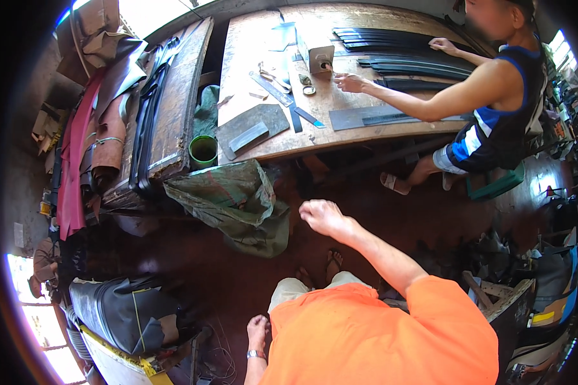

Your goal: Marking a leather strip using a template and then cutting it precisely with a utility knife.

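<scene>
Fingers first: my left hand hangs low by my hip, loose and open, gripping nothing, with a band at the wrist. My right hand is out in front at the end of a bare forearm, curled into a slack fist. I can see nothing in it, though the palm faces away from me.

The sack is the nearest thing to that fist. It slumps on the floor just to the hand's left, under the near edge of the table, and nothing touches it. It is woven, dull green, crumpled and limp, with its mouth gaping. I judge it would sag and spill if taken by one fold, so a wide grasp at the mouth, with the fingers uncurled first, would serve best. The floor is dark red and dusty.

A green cup sits by the table's near left corner. A flat grey slab lies on the worn wood just beyond it. Further off, a seated person's hand reaches toward a small box at mid-table. Long black strips, thin and flexible-looking, lie stacked along the far right edge.
</scene>
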